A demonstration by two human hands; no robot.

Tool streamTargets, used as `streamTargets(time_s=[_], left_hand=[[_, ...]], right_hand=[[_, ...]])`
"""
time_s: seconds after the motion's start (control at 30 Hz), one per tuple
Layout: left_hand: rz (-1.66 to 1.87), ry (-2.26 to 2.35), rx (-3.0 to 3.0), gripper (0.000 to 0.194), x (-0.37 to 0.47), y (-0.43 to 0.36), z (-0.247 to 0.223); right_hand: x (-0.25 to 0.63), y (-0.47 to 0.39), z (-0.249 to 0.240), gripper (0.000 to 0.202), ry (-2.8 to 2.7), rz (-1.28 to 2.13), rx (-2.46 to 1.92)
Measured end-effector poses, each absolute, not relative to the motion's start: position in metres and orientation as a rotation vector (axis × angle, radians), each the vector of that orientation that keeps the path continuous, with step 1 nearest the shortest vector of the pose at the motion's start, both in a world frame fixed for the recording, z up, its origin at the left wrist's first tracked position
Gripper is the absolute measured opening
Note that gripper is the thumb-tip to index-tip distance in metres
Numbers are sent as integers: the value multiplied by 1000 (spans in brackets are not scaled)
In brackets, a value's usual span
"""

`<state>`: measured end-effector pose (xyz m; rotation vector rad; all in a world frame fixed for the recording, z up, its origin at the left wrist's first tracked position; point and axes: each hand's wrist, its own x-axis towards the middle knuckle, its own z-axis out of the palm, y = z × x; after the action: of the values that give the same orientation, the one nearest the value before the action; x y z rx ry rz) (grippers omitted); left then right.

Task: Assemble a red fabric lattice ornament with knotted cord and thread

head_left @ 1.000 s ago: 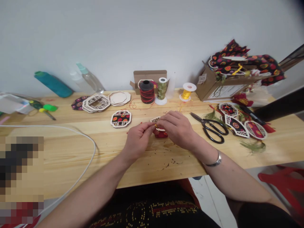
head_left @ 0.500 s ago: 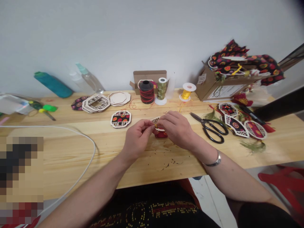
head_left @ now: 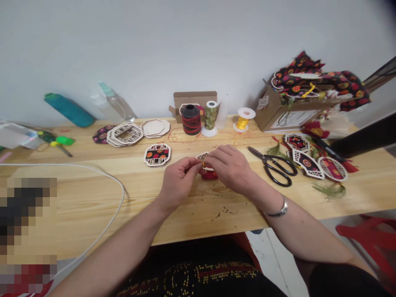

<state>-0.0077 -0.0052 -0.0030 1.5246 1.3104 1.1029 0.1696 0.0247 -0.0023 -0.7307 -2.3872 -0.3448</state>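
Note:
My left hand (head_left: 180, 181) and my right hand (head_left: 230, 168) meet over the middle of the wooden table. Thumb and forefinger of the left are pinched on a short yellow cord (head_left: 203, 164). The right hand's fingers curl down at the same spot, on the cord as far as I can see; its fingertips are partly hidden. Under the hands lies a fretwork ornament (head_left: 210, 175) with a pale lattice edge and red patterned fabric, mostly covered by my fingers. To the left rests an octagonal ornament (head_left: 157, 155) with black floral fabric. Black-handled scissors (head_left: 274, 165) lie to the right.
Spools of dark red cord (head_left: 191, 121), green ribbon (head_left: 210, 117) and yellow cord (head_left: 244, 120) stand at the back. Lattice frames (head_left: 126, 135) are stacked back left. Finished ornaments (head_left: 307, 163) and a cardboard box (head_left: 262, 109) with fabric sit right. A white cable (head_left: 119, 202) crosses the left side.
Almost nothing differs. Both hands stay at the yellow cord, with only a slight shift of the fingers.

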Motion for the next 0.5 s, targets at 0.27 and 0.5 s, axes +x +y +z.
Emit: streamTargets(time_s=[0.27, 0.5], left_hand=[[1098, 1309, 1607, 10, -8, -6, -4], [1110, 1308, 1649, 12, -8, -6, -2]], right_hand=[[169, 25, 0, 26, -2396, -375, -680], [169, 26, -4, 22, -2360, -279, -695]])
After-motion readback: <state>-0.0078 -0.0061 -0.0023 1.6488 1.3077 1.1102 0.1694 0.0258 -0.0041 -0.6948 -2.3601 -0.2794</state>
